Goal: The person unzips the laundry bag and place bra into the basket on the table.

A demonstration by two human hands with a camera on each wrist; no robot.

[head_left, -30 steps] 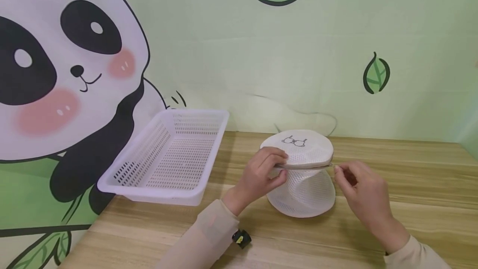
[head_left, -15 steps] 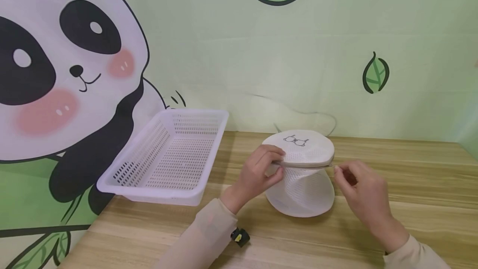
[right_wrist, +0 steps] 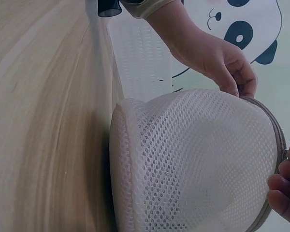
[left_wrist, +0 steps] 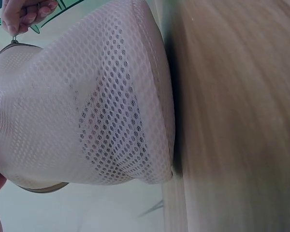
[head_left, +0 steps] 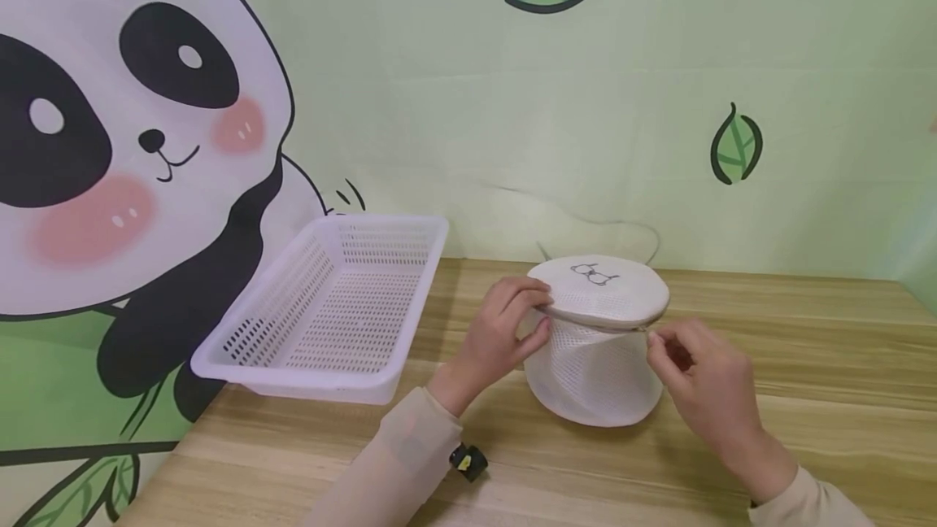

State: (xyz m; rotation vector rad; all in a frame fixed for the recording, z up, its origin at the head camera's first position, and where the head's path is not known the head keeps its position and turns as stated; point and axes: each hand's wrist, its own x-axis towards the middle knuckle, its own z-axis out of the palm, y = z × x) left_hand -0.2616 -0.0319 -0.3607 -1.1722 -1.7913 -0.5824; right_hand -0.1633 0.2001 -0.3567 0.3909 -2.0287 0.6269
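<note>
A white mesh laundry bag (head_left: pixel 596 381), shaped like a short drum, stands upright on the table. Its round lid (head_left: pixel 622 283) carries a small dark line drawing, and a grey-brown zipper (right_wrist: pixel 275 123) runs round the top edge. My left hand (head_left: pixel 505 332) pinches the bag's upper edge on the left, thumb below and fingers above, as the right wrist view also shows. On the right, my right hand (head_left: pixel 706 381) pinches the zipper pull (left_wrist: pixel 14 39) between thumb and finger. The mesh side looks slightly twisted and creased.
A white perforated plastic basket (head_left: pixel 395 385) stands to the left on the wooden table (head_left: pixel 842 397). Near the left sleeve sits a small black object (head_left: pixel 468 462). Behind the table hangs a green backdrop (head_left: pixel 410 104) with a panda and leaves.
The lid has shifted right and the mesh side has straightened, less pinched at its waist. My right hand with the zipper pull has moved slightly left; the left hand has shifted a little left.
</note>
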